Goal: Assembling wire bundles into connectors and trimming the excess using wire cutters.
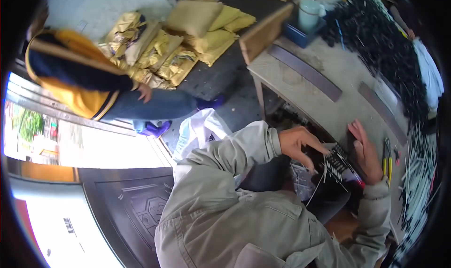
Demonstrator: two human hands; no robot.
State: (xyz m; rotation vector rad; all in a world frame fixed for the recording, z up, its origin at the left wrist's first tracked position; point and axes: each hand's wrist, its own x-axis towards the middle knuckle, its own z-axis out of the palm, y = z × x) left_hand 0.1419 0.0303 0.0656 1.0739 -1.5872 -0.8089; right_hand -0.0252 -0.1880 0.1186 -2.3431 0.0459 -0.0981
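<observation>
At the near edge of the worktable, a black part with rows of slots (336,161) sits between my two hands. My left hand (299,145) is on its left side, thumb and forefinger apart, the forefinger's tip at the part's edge; I cannot tell whether it touches. A thin white strip (324,170) hangs down beside the thumb. On the other side of the slotted part is my right hand (369,157), fingers stretched upward and the palm turned toward it. Nothing shows in its grasp. Pliers with yellow handles (387,161) lie just right of that hand.
The worktable (310,87) bears dark flat bars (305,73), a heap of small black pieces (371,44), a pile of thin white strips (420,174) and a pale mug (310,15). Golden sacks (199,21) lie beyond. A person (89,89) is at left, near a white bag (201,127).
</observation>
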